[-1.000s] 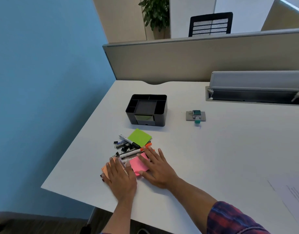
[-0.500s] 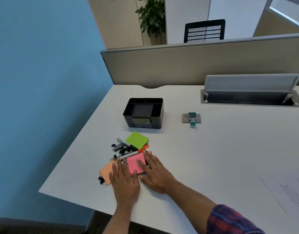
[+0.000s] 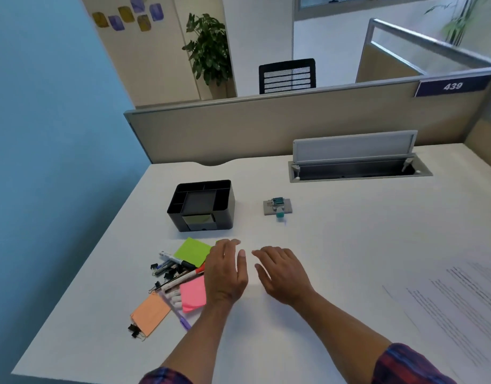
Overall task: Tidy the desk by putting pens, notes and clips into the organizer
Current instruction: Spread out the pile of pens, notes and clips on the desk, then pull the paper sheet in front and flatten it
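Hovering both hands, left hand (image 3: pixel 226 275) and right hand (image 3: pixel 283 275), grip released, nothing held; I see clutter heaped before organizer (image 3: pixel 201 205) for short carry.

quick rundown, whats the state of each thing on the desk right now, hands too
organizer: upright, compartments look empty
green notes: flat on desk, outside organizer
pink notes: on desk, partly under left hand
orange notes: flat, clip at its corner
pens: loose pile on desk
left hand: open, holding nothing
right hand: open, holding nothing
cable hatch: lid raised
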Motion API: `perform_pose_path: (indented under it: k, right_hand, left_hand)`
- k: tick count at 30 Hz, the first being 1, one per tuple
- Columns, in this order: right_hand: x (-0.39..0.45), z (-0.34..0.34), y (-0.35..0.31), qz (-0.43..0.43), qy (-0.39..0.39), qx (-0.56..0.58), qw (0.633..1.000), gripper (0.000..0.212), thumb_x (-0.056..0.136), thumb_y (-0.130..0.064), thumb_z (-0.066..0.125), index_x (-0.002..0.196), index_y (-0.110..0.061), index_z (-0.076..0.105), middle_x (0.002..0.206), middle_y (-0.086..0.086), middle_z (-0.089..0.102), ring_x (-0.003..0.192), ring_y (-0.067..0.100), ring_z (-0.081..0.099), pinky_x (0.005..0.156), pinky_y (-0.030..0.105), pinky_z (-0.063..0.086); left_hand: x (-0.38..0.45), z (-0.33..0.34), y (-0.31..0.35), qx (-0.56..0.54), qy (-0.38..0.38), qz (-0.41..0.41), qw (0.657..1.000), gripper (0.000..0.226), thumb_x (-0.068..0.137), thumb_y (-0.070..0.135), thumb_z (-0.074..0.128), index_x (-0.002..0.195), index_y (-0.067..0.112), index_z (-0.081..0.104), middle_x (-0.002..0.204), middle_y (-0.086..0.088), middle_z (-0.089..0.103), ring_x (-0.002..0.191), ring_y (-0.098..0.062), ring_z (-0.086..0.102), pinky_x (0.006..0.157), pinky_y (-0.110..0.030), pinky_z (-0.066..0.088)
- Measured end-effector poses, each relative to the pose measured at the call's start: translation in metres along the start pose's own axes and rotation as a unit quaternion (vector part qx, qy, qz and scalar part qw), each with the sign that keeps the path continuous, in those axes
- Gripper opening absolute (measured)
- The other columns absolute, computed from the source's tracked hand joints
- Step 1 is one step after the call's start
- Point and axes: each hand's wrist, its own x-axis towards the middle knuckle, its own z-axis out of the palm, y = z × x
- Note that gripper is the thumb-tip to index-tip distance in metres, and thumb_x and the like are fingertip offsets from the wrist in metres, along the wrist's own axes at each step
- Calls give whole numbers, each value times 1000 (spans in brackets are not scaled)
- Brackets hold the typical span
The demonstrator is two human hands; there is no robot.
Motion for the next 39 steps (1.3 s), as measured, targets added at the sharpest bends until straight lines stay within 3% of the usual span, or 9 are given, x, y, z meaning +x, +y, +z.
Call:
perform_pose_path:
  k: [5, 12, 16, 21, 24, 28, 32, 35, 39]
  right_hand:
    - [-11, -50, 52, 78, 59, -79, 992, 12, 90, -21, 65, 99, -17, 71, 88, 2, 73, 72, 22, 64, 63, 34, 53]
    - [-47, -114, 116, 273, 129, -146, 942, 10, 86, -15, 66, 94, -16, 71, 86, 0, 73, 76, 26, 65, 65, 35, 49]
    - [-80, -139, 137, 422, 167, -156, 877, 17, 82, -15, 71, 99, -15, 72, 94, 4, 73, 83, 28, 66, 73, 37, 50]
    - [-128, -160, 155, 605, 170, -118, 769, 40, 79, -20, 74, 119, -14, 66, 117, 10, 66, 103, 33, 63, 87, 43, 48]
    - [-154, -166, 163, 690, 168, -93, 698, 53, 81, -26, 74, 130, -13, 58, 131, 12, 58, 115, 35, 58, 96, 45, 43]
    - [-183, -170, 170, 762, 128, -87, 629, 71, 84, -41, 72, 141, -10, 43, 145, 17, 45, 128, 38, 46, 105, 47, 36]
    - [-199, -173, 174, 814, 84, -116, 563, 86, 80, -57, 71, 140, -6, 38, 143, 19, 41, 125, 39, 45, 102, 47, 39]
    - [-201, -177, 180, 827, 59, -127, 544, 96, 75, -66, 71, 141, -7, 35, 139, 20, 43, 123, 37, 45, 99, 46, 41]
    - [-198, -179, 192, 835, 64, -110, 535, 103, 69, -64, 79, 142, -7, 33, 137, 24, 45, 121, 38, 46, 97, 46, 43]
  left_hand:
    - [36, 32, 74, -66, -29, 49, 996, 23, 98, 32, 47, 104, 17, 64, 104, 0, 65, 89, -14, 59, 74, -30, 54]
    - [52, 84, 173, -128, -81, 96, 984, 12, 90, 24, 57, 89, 17, 67, 91, 3, 66, 79, -11, 57, 67, -25, 53]
    - [40, 115, 216, -131, -138, 81, 978, 9, 87, 23, 60, 88, 18, 68, 92, 4, 66, 83, -17, 58, 70, -27, 48]
    - [15, 147, 253, -129, -212, 92, 964, 16, 89, 34, 63, 95, 20, 69, 101, 7, 67, 98, -21, 59, 82, -34, 48]
    - [0, 160, 268, -115, -283, 93, 948, 36, 90, 47, 64, 112, 20, 68, 118, 5, 66, 110, -23, 57, 90, -34, 46]
    - [-18, 175, 281, -44, -398, 70, 914, 74, 84, 67, 62, 137, 17, 51, 140, -2, 54, 125, -28, 49, 98, -39, 44]
    - [-32, 185, 288, 46, -442, 90, 891, 87, 78, 73, 65, 137, 12, 44, 138, -5, 45, 126, -29, 43, 94, -42, 43]
    - [-32, 189, 294, 76, -436, 117, 889, 86, 78, 69, 68, 136, 10, 45, 134, -6, 43, 122, -30, 42, 90, -43, 43]
    - [-27, 193, 304, 63, -444, 92, 889, 78, 75, 59, 78, 129, 9, 52, 129, -6, 48, 119, -28, 48, 91, -42, 47]
